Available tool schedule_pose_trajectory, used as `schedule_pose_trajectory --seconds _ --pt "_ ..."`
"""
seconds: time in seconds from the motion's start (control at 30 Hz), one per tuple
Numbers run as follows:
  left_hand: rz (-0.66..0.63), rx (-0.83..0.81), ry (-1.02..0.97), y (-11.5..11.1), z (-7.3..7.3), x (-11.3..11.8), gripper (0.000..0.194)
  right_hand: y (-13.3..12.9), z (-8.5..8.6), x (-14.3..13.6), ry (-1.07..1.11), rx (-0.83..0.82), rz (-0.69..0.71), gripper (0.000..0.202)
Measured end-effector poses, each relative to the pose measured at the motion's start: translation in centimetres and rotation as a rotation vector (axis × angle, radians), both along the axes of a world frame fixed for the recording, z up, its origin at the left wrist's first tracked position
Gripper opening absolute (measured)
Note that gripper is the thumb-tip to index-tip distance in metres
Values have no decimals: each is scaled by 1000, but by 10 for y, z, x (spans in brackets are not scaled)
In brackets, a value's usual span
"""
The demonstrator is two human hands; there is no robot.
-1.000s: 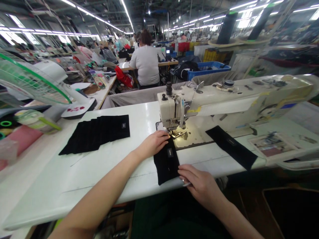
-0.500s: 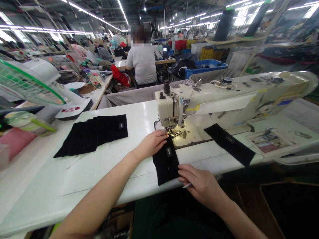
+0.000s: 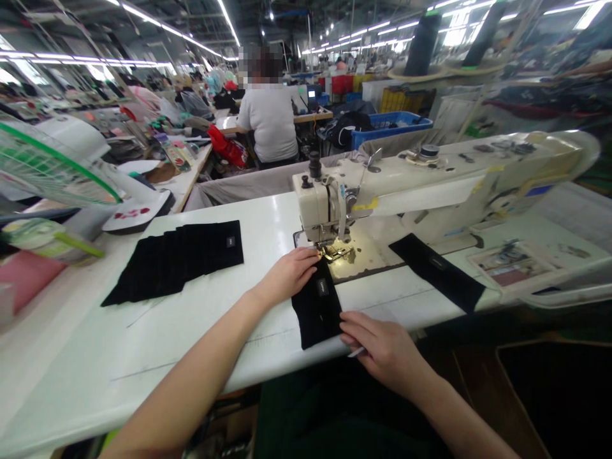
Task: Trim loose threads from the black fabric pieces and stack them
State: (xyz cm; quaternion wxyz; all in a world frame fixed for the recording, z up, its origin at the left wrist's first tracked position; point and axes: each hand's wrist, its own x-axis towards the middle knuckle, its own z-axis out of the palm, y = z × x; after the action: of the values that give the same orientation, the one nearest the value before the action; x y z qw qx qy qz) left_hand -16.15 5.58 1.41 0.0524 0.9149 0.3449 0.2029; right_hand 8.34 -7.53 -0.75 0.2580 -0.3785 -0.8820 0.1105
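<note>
A black fabric piece (image 3: 313, 319) with a small dark label (image 3: 322, 287) lies in front of the sewing machine (image 3: 318, 204), its far end at the lit presser foot (image 3: 335, 252). Beside the foot, my left hand (image 3: 291, 271) has its bent fingers together on the cloth's far left edge; the thumb is hidden. My right hand (image 3: 382, 347) pinches the near right edge at the table's front. A small white object (image 3: 356, 352), too little seen to name, sticks out under its fingers. Another labelled black piece (image 3: 440, 271) rests right of the needle area.
Several overlapping black pieces (image 3: 182, 258) lie on the left of the white table (image 3: 205, 331). A fan (image 3: 57, 159) stands at far left, near a pink cloth (image 3: 29, 280). A small parts tray (image 3: 511, 268) is at right. Ahead, a person in white (image 3: 270, 121) sits beside a blue crate (image 3: 392, 124).
The whole view has shifted slightly. Both hands keep nearly the same hold, and the black fabric piece sits almost as before, perhaps a touch nearer the presser foot.
</note>
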Motion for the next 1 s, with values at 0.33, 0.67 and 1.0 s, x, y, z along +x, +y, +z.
schedule_pose_trajectory --seconds 0.33,0.67,1.0 --pt "0 -136 36 -111 20 29 24 -7 3 1 29 39 -11 29" --pt "-38 -34 65 -126 11 26 30 -1 6 1 16 16 -8 30" --pt "-43 -129 62 -116 23 27 27 6 10 -1 4 -29 -4 25"
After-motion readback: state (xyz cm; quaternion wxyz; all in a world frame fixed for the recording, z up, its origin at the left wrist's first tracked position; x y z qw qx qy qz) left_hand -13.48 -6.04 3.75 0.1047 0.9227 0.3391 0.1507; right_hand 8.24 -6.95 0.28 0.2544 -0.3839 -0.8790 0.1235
